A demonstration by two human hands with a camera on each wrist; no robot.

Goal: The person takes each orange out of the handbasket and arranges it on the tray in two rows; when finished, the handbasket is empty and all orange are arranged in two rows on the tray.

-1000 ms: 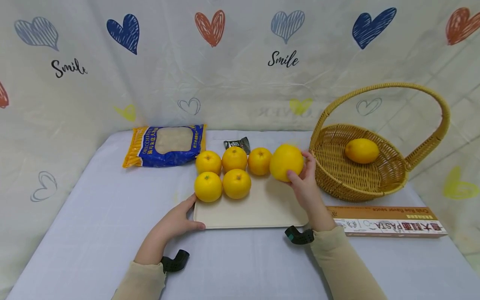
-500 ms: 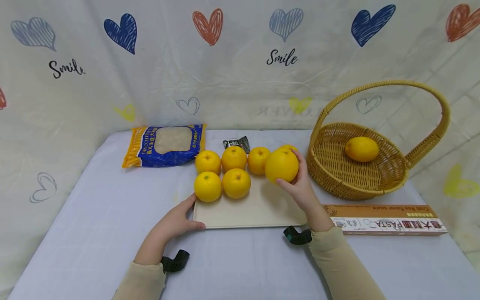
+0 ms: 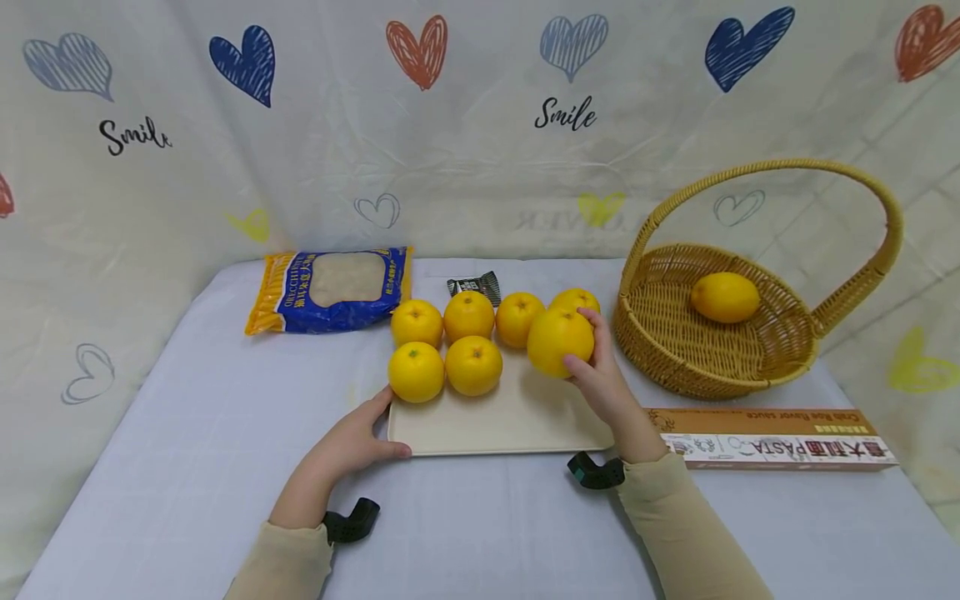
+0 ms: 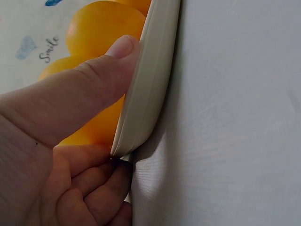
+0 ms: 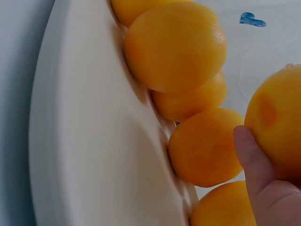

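In the head view my right hand (image 3: 603,383) holds an orange (image 3: 560,342) above the right half of a cream tray (image 3: 510,421). The right wrist view shows that held orange (image 5: 277,125) with the thumb against its side. Several oranges sit on the tray: a back row including one orange (image 3: 576,300) partly hidden behind the held one, and a front row of two, with an orange (image 3: 474,366) second from the left. My left hand (image 3: 352,446) grips the tray's front left corner; in the left wrist view its thumb lies along the tray rim (image 4: 150,70) and its fingers curl at the corner.
A wicker basket (image 3: 667,367) with a tall handle stands at the right, a lemon (image 3: 725,297) inside. Before it lies a long pasta box (image 3: 780,439). A blue and yellow pasta bag (image 3: 330,292) lies back left. Behind the oranges is a small dark packet (image 3: 476,287).
My right hand has moved slightly left and toward me with an orange, and another orange now shows at the right end of the back row. My left hand has stayed on the tray.
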